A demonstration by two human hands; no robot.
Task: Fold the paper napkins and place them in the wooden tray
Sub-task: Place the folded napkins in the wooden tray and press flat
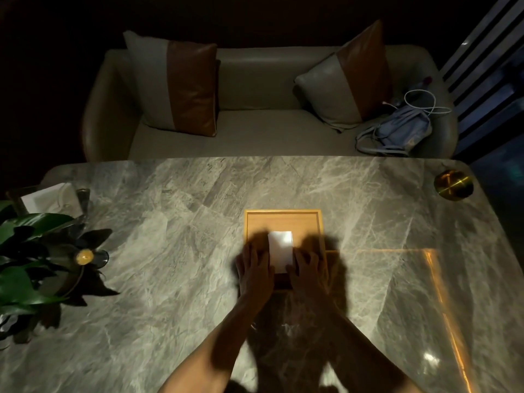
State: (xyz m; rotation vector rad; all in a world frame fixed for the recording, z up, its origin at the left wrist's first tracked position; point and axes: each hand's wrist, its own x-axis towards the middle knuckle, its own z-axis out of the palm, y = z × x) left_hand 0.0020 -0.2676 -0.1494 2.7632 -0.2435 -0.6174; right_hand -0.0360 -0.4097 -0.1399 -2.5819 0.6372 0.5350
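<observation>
White folded paper napkin [280,249] lies inside the shallow square wooden tray [283,212], toward its near side, with its near end in shadow between the two hands. The tray stands on the grey marble bench [170,251] and holds nothing else that shows; its far half is bare wood.

The left hand [253,268] lies flat with straight fingers [249,252] against the napkin's left edge. The right hand [307,268] has its fingers [304,258] spread and a little bent at the lower right edge; in this dim light I cannot tell whether they pinch the paper or only touch it.

The likely trouble is the fold springing open once the hands lift, since thin paper holds a crease poorly unless it is pressed. Fingers dragging away sideways could also skew the napkin or pull it over the tray's near rim. The hands' own shadow hides that near end, so a crooked edge could go unnoticed.

At the bench's far left corner a dark open holder [17,199] carries white paper [48,198], probably the remaining napkins.
</observation>
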